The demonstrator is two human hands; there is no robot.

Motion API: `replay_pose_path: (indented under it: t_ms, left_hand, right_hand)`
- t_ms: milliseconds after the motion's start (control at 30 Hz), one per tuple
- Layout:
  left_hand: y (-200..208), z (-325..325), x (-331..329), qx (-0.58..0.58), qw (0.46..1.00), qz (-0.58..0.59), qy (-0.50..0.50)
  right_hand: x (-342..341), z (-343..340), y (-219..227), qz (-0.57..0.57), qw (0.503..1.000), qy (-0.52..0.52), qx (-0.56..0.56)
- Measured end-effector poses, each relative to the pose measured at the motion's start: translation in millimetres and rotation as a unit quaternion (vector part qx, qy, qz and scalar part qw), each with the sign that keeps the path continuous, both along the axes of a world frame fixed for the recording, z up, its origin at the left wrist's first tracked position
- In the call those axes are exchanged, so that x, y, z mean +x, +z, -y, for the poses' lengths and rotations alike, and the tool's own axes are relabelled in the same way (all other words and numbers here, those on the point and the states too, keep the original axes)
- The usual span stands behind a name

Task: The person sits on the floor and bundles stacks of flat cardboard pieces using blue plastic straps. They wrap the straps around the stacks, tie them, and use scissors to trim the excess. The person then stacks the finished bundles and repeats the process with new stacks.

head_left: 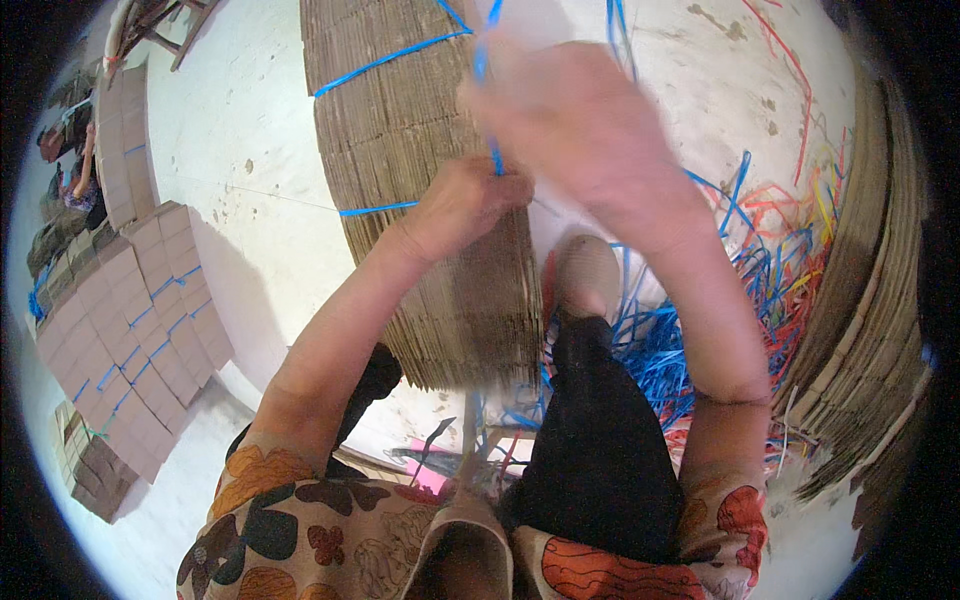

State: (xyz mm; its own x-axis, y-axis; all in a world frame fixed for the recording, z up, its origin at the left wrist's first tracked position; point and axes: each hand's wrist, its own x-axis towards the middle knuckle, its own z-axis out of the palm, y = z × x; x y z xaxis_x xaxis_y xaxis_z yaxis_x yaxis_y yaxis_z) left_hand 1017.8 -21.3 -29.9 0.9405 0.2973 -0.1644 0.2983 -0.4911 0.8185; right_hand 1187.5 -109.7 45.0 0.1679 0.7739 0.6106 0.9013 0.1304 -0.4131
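A tall stack of flattened brown cardboard (400, 130) lies in front of me, bound by blue plastic straps (385, 66). My left hand (470, 205) is closed at the stack's right edge, gripping a blue strap (497, 158) that rises from its fingers. Above and to the right, my right hand (580, 120) is blurred by motion. Its fingers are bent around the upper stretch of that same strap, though their tips are smeared.
Tangled blue, red and yellow strapping (650, 350) covers the floor at right, beside more stacked cardboard (860, 290). At left stand strapped cardboard bundles (130, 340), with another person (80, 185) beyond. My shoe (588, 275) is right of the stack. A wooden stool (165, 30) stands far left.
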Motion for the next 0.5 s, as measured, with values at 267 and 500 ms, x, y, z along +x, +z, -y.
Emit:
replay_pose_path:
  t_ms: [267,500]
  left_hand:
    - [42.5,19.1,-2.5,0.127,0.983,-0.034,0.13]
    - [33.8,28.9,0.0,0.056,0.963,-0.071,0.253]
  right_hand:
    - [-63.0,57.0,-66.1,-0.873,0.398,0.046,-0.278]
    - [-112.6,55.5,-80.8,-0.97,0.238,0.039,-0.01]
